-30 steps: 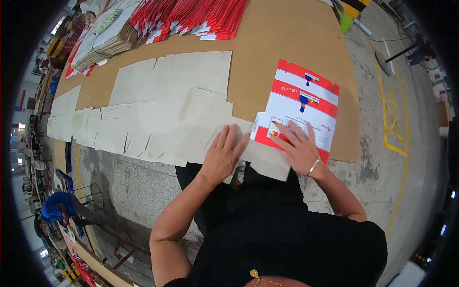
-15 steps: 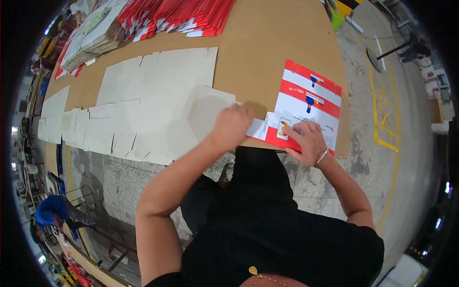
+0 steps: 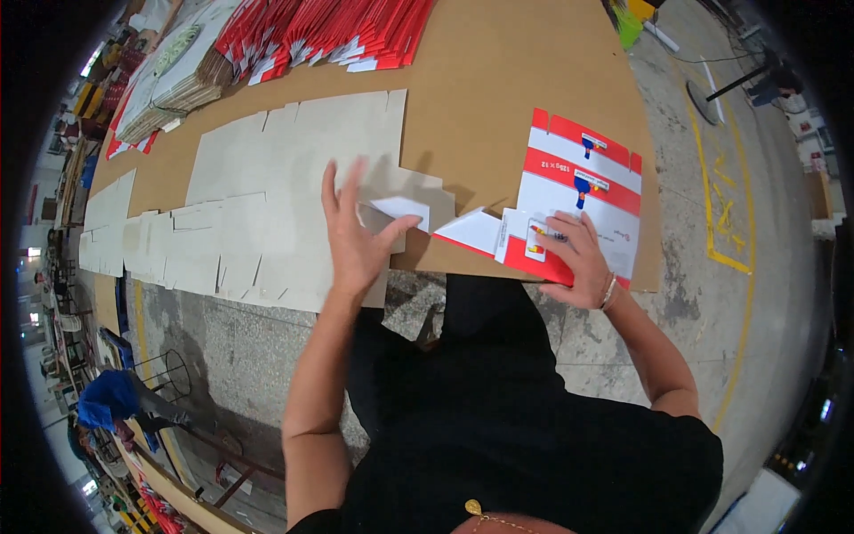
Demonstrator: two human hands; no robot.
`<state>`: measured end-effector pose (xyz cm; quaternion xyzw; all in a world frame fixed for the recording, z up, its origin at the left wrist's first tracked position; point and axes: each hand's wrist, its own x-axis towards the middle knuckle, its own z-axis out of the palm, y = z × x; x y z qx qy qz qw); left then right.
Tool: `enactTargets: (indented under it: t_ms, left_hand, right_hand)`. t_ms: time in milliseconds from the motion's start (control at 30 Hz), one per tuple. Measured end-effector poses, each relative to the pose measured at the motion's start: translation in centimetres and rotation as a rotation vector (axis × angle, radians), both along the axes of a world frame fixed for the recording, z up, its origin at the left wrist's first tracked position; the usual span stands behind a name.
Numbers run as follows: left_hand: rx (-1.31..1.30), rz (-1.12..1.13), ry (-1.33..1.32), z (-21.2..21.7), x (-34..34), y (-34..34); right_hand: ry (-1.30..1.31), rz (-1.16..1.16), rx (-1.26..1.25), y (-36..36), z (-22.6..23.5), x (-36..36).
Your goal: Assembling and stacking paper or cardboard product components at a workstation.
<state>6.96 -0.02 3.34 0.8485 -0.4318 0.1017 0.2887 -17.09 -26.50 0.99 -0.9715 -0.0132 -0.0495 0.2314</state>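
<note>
A flat red-and-white printed carton [image 3: 544,178] lies at the right end of the table, with a white angled flap [image 3: 473,229] reaching out on its left side. My right hand [image 3: 574,254] rests flat on the carton's near part, fingers lying over the print. To the left, my left hand [image 3: 356,233] is raised with fingers spread and thumb stretched out. Its thumb tip meets or overlaps a small white folded flap [image 3: 405,212]; I cannot tell whether they touch. Grey-white cardboard blanks [image 3: 294,160], plain side up, lie beside and under the left hand.
Fanned red-and-white cartons [image 3: 356,31] lie along the table's far side, beside a thick stack of cardboard [image 3: 187,76]. The brown tabletop [image 3: 498,71] ends close to my legs. A person in blue [image 3: 107,398] is at the lower left. Yellow tape [image 3: 729,264] marks the floor at right.
My left hand has come off the carton's flap, moved left and spread its fingers. The flap's white angled shape now shows. The right hand stays on the carton.
</note>
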Motion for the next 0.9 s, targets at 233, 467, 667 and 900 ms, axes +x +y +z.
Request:
enactTargets:
  t_ms: [233, 467, 667, 900]
  left_hand:
    - [-0.733, 0.161, 1.017, -6.8, -2.9, -2.6]
    - [0.248, -0.472, 0.035, -2.5, -4.7, -4.6]
    - [0.367, -0.454, 0.027, -3.5, -5.6, -4.5]
    - [0.383, -0.328, 0.021, -3.8, -6.6, -5.3]
  right_hand:
    - [-0.031, 0.020, 0.018, 0.8, -0.1, -0.2]
    - [0.000, 0.083, -0.055, 1.1, -0.3, -0.7]
    - [0.042, 0.106, -0.052, 1.2, -0.3, -0.6]
    - [0.027, 0.113, -0.056, 1.0, -0.5, -0.5]
